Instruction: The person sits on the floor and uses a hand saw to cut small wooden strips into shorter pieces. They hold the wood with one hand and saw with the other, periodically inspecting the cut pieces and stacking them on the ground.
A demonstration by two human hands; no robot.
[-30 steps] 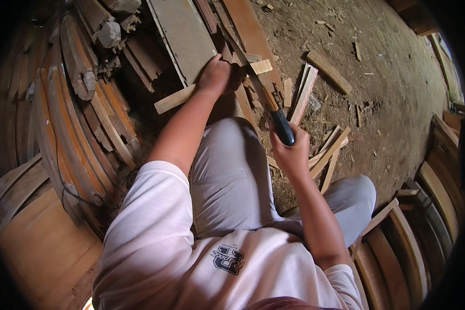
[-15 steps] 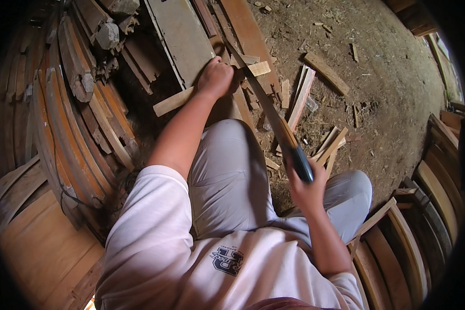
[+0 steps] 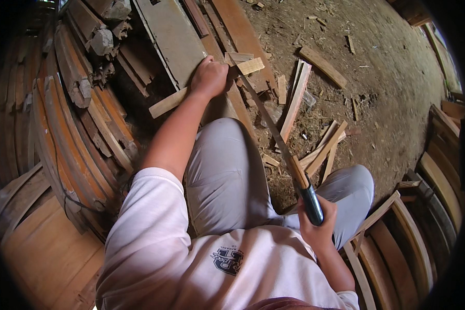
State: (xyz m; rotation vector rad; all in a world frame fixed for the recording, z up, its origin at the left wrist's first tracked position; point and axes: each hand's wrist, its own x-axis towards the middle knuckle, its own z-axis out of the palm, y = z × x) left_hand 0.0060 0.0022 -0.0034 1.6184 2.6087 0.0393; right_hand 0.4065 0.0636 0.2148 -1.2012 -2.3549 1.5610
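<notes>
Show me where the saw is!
In the head view, right of centre, the saw slants from the right hand up to the pale wood strip.

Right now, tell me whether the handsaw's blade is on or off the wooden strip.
On: the handsaw's blade crosses the wooden strip near its right end; cut depth, I cannot tell.

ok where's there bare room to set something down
Widest patch: dirt floor, just scattered scraps, between the loose plank and right-side lumber. The grey board beyond the left hand also looks bare. Crowded: around the saw, wood strip and offcuts, plus the left-side lumber.
</notes>
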